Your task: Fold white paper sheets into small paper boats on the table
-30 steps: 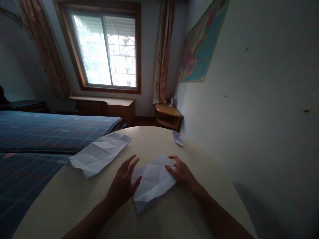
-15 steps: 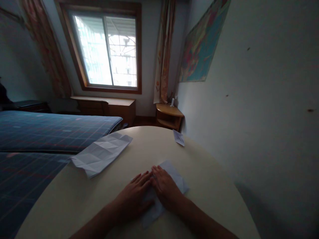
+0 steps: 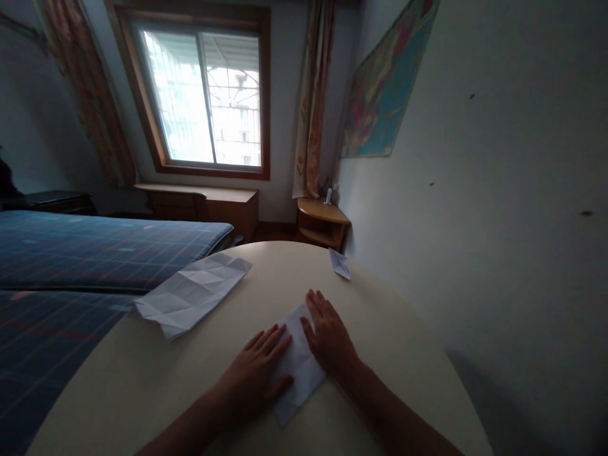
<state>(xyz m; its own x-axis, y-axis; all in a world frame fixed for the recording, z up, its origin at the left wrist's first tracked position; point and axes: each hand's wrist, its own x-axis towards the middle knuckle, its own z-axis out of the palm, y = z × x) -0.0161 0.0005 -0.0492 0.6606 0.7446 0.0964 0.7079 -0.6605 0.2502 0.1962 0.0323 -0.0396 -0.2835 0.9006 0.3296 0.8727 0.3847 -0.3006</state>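
A folded sheet of white paper (image 3: 300, 364) lies flat on the round cream table (image 3: 394, 354), between and partly under my hands. My left hand (image 3: 256, 370) rests on its left side, palm down, with fingers stretched out. Over the paper's right edge lies my right hand (image 3: 330, 335), also flat, its fingers pointing away from me and its thumb apart. Both hands hide parts of the paper's edges.
At the table's far left lies a larger creased sheet (image 3: 194, 291). A small folded paper piece (image 3: 340, 263) sits near the far right edge. A plaid mattress (image 3: 104, 253) borders the table on the left; a white wall (image 3: 513, 266) stands to the right.
My right hand has slid to the right and away from me, apart from my left hand. The paper's right part, which stuck out beyond that hand, is now folded over or covered.
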